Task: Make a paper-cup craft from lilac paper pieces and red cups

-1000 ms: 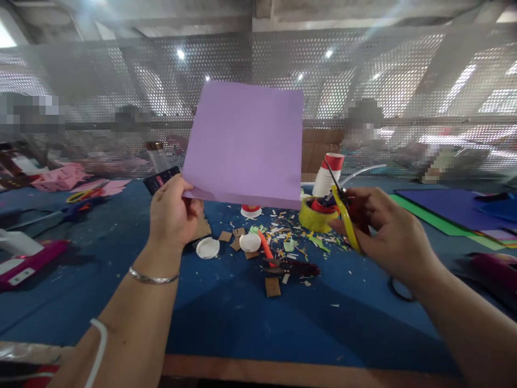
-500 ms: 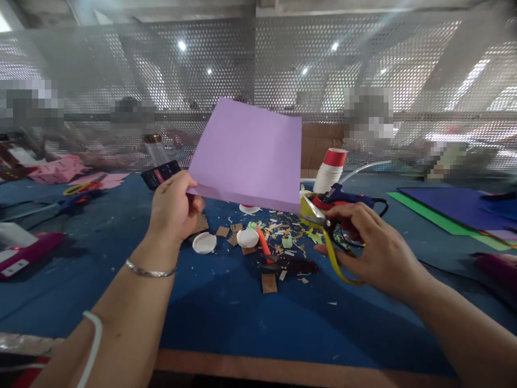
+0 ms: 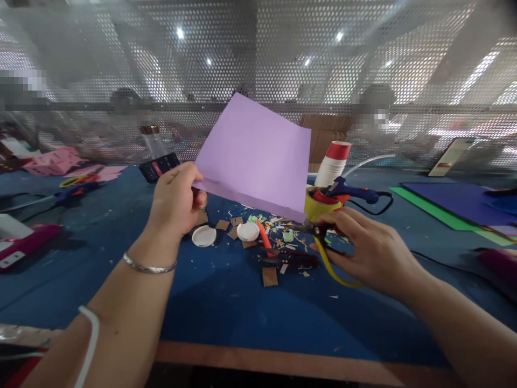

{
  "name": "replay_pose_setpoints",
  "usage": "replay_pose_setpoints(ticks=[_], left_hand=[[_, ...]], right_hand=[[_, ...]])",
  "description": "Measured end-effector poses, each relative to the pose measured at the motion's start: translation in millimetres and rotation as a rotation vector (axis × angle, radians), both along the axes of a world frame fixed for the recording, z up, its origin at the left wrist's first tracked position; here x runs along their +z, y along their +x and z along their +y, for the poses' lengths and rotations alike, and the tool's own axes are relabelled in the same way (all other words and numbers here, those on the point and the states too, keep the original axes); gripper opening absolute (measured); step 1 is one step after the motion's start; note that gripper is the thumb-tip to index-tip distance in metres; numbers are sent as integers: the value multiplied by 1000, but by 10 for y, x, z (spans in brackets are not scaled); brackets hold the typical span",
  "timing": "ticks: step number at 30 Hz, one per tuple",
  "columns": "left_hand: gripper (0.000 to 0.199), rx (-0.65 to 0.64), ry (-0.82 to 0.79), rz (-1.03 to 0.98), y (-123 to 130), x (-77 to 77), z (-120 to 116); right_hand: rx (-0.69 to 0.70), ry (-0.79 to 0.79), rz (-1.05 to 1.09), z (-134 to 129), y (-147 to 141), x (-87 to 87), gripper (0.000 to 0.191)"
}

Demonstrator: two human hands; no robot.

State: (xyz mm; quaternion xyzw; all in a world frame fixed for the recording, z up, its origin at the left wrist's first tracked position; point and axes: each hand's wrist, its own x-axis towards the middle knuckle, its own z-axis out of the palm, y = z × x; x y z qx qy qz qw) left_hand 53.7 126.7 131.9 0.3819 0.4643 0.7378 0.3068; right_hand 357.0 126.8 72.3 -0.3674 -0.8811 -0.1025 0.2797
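Note:
A sheet of purple paper [image 3: 258, 156] is held up over the blue table, its near edge creased into a narrow strip. My left hand [image 3: 177, 199] pinches its lower left corner between thumb and fingers. In my right hand [image 3: 367, 245] is a pair of scissors [image 3: 321, 231] with dark and yellow handles. Their blades lie at the paper's lower right corner and look closed, partly hidden by the sheet. Below the paper are white round lids [image 3: 247, 231], an orange stick-like tool [image 3: 264, 237], a dark-handled cutting tool [image 3: 291, 260] and scattered paper scraps.
A glue gun [image 3: 355, 191] rests in a yellow holder [image 3: 319, 207] beside stacked paper cups [image 3: 333, 164]. Coloured sheets [image 3: 440, 202] lie at right. A phone [image 3: 159, 167] leans at back left. Purple power strips [image 3: 32, 245] sit at both sides. A perforated metal screen [image 3: 258, 59] stands behind.
The scissors' blades have come together at the paper's corner. The sheet has tilted, its right side shifting slightly right and down. The camera view has moved a little.

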Motion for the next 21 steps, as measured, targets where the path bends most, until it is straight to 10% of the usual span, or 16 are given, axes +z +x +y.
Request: replay_pose_setpoints(ticks=[21], left_hand=[[24,-50,-37,68,25,-12,-3]], right_hand=[[137,210,-129,-4,22,-9,44]])
